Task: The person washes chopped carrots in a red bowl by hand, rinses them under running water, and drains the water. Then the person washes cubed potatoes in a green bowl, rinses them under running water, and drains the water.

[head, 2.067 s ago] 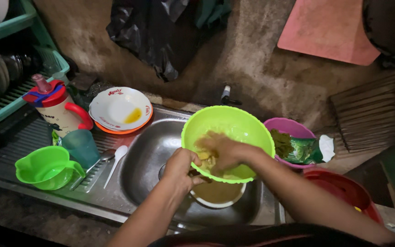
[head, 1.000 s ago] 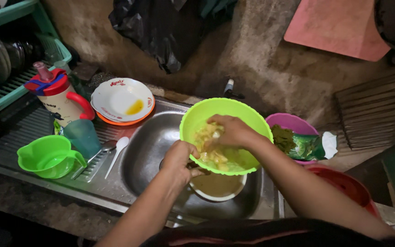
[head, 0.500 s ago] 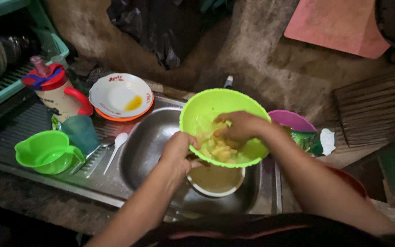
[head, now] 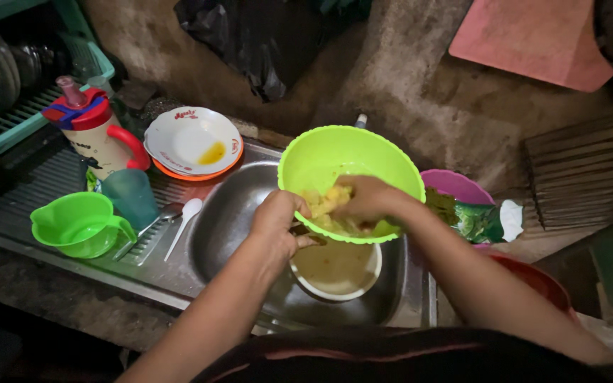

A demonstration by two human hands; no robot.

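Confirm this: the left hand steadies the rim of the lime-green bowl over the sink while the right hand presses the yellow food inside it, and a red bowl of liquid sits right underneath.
One detail is off. In the head view the bowl under the lime-green bowl is a white bowl, not red. The rest holds: left hand at the rim, right hand in the yellow food, over the sink.

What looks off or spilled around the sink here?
Nothing badly off. The white plate left of the sink holds a yellow puddle of leftover sauce. The green colander is held tilted over the white bowl, which holds murky liquid.
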